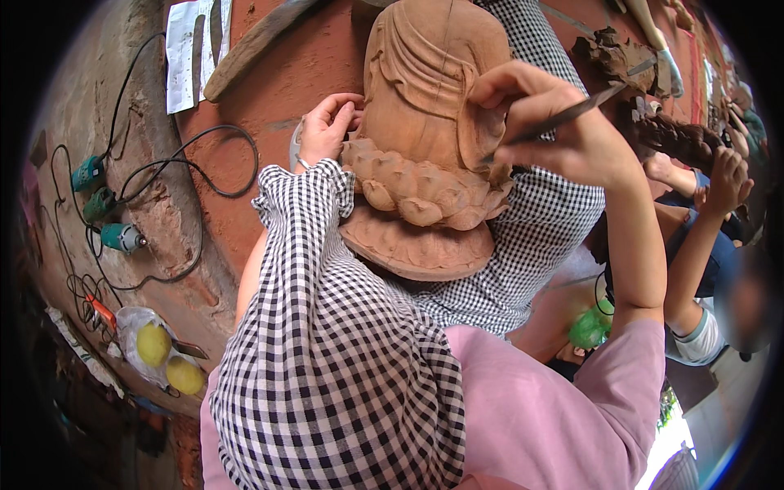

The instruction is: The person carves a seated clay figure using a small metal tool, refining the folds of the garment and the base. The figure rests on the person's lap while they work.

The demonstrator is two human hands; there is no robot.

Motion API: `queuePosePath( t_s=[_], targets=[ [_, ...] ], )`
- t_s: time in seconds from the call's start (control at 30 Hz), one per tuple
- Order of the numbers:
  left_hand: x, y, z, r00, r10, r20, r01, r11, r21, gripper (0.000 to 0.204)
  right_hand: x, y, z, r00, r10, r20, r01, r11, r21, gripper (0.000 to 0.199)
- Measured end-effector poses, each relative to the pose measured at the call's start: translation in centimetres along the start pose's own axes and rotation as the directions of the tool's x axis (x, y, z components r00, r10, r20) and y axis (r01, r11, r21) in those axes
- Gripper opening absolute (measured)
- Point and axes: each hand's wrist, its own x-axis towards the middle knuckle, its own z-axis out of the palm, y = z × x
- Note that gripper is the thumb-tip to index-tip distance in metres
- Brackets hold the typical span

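Note:
A carved wooden statue (425, 98) with draped robe folds and a band of lotus petals stands tilted over my lap, on black-and-white checked cloth. Its round lotus base (416, 245) flares out toward me. My left hand (325, 129) steadies the statue's left side, fingers bent and their tips partly hidden at its edge. In my right hand (563, 122) is a slim dark carving tool (572, 112), gripped between thumb and fingers. One end of it reaches the robe just above the petals; the other points up and away to the right.
Green corded power tools (122, 238) and looping black cables lie left. Behind them in a plastic bag sit two yellow-green fruits (153, 345). A white sheet (192, 57) and a wooden strip (253, 49) lie far left. Another person's arm (694, 237) and dark carved wood (674, 135) are right.

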Motion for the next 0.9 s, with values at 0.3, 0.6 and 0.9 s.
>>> queuePosePath(
  t_s=[0.3,0.6,0.9],
  targets=[
    [0.0,0.2,-0.1,1.0,0.017,0.006,-0.017,1.0,0.008,0.024,-1.2,0.9,0.7,0.903,0.262,-0.34,-0.212,0.961,0.177,0.018],
    [0.0,-0.2,-0.2,1.0,0.022,-0.005,-0.022,1.0,0.009,0.023,-2.5,-1.6,3.4,0.902,0.254,-0.349,-0.263,0.965,0.024,0.018],
    [0.3,-1.0,-0.3,1.0,0.028,0.002,-0.028,0.995,-0.092,0.024,-1.5,-1.4,3.5,0.852,0.281,-0.442,-0.308,0.951,0.011,0.02]
  ],
)
